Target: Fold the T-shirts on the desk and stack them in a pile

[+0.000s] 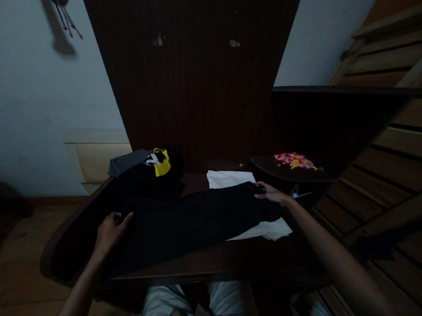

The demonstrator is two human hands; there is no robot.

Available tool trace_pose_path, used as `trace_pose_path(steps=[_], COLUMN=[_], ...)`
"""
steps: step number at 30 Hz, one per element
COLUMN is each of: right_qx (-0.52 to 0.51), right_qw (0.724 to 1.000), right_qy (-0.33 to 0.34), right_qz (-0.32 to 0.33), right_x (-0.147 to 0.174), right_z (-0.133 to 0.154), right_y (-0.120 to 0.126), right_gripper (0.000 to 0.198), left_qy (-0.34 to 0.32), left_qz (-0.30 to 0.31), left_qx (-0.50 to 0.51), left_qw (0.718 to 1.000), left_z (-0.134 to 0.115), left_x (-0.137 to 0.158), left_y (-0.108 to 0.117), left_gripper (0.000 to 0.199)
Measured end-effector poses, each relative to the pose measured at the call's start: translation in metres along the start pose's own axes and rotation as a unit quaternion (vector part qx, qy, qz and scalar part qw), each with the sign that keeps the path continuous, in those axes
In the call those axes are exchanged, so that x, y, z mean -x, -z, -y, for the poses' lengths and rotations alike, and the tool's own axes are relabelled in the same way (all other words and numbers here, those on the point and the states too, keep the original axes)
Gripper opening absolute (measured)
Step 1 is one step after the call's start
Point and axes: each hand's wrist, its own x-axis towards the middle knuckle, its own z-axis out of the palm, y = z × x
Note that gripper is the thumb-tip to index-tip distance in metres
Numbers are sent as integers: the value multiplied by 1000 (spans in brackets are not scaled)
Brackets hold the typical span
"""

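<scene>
A long black garment point(192, 219) lies stretched lengthwise over the dark wooden desk; its exact kind is hard to make out in the dim light. At its left end, my left hand point(111, 230) is closed on the dark cloth, thumb and forefinger together. My right hand point(271, 193) grips the upper corner of the other end. Beneath that right end a white cloth point(229, 178) shows above and below the black one. Behind my left hand rests a pile of dark clothing point(130, 162) with a grey part and a yellow-and-white piece.
The desk point(208, 260) has a raised, curved left side and a tall back panel point(201, 84). A corner shelf point(267, 167) at right holds many small pink and yellow pieces point(297, 160). Wooden slats point(399, 154) stand beyond it. My legs point(168, 302) are under the front edge.
</scene>
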Motion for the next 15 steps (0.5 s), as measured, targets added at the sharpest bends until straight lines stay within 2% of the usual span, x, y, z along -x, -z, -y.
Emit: trace_pose_path(steps=[3,6,10,15], right_qx=[-43,-55,-35,-214], right_qw=[999,998,992,973], right_qy=[22,-6,-105,-89], right_qz=[-14,-30,-55,-8], right_x=[0,-3,3,29], right_z=[0,-4,-9,-18], right_y=[8,10,3,5], right_gripper=[66,67,54,30], left_qy=[0,3,22,19], left_qz=[-45,-63,-37,-24], left_qx=[18,28,14,23], left_qw=[999,998,999,999], left_z=[-5,-7,-4,8], left_x=[3,4,1,3], left_y=[2,3,2,7], left_gripper=[48,43,39,45])
